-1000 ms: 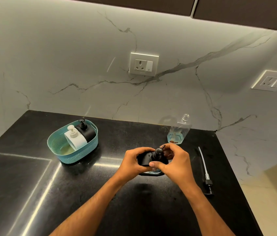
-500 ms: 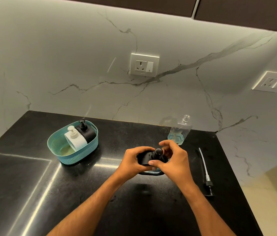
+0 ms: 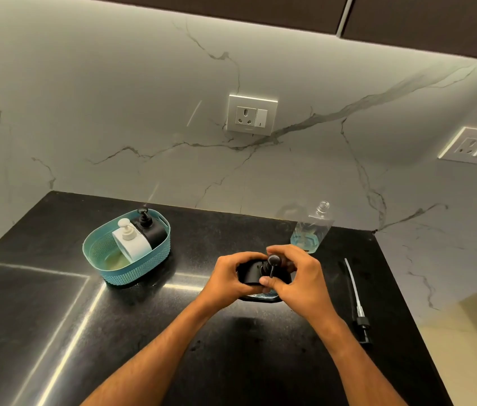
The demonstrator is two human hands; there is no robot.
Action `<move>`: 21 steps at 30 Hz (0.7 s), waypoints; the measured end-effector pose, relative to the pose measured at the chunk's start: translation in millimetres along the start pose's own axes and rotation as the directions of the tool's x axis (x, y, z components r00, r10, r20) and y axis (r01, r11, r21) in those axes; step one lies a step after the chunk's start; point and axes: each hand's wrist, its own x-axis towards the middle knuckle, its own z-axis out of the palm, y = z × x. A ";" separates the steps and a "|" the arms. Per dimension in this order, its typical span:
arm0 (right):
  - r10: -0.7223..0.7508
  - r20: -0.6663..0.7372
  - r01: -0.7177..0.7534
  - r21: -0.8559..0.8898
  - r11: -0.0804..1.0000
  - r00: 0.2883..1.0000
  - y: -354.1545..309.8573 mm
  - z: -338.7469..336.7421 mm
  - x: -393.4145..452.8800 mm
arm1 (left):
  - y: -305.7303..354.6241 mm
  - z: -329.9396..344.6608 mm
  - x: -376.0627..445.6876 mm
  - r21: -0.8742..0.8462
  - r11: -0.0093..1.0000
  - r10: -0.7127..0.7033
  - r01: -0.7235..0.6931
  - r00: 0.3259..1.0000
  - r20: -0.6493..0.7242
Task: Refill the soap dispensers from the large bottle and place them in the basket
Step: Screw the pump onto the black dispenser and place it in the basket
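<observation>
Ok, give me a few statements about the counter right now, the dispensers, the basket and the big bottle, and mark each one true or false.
1. The teal basket holds two dispensers, one white and one black. True.
2. The clear bottle has its cap on. False: its neck is open.
3. Both hands, left and right, are on the black dispenser. True.
4. The loose pump with tube lies inside the basket. False: it lies on the counter, right of the hands.

Teal basket (image 3: 132,271), black counter (image 3: 41,312)
</observation>
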 end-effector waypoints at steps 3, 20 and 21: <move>-0.021 -0.021 0.021 0.001 1.000 1.000 3.2 0.9 1.7 | 0.1 -0.6 1.7 0.001 1.000 -0.008 0.008 1.000 0.002; -0.019 -0.086 0.021 0.028 0.999 0.996 2.6 8.0 3.6 | 3.1 -4.3 3.2 0.015 1.000 0.004 -0.004 1.000 -0.021; -0.010 -0.119 0.013 0.026 1.000 0.993 1.9 9.4 3.3 | 3.9 -3.4 3.1 0.019 1.000 0.005 -0.004 1.000 -0.021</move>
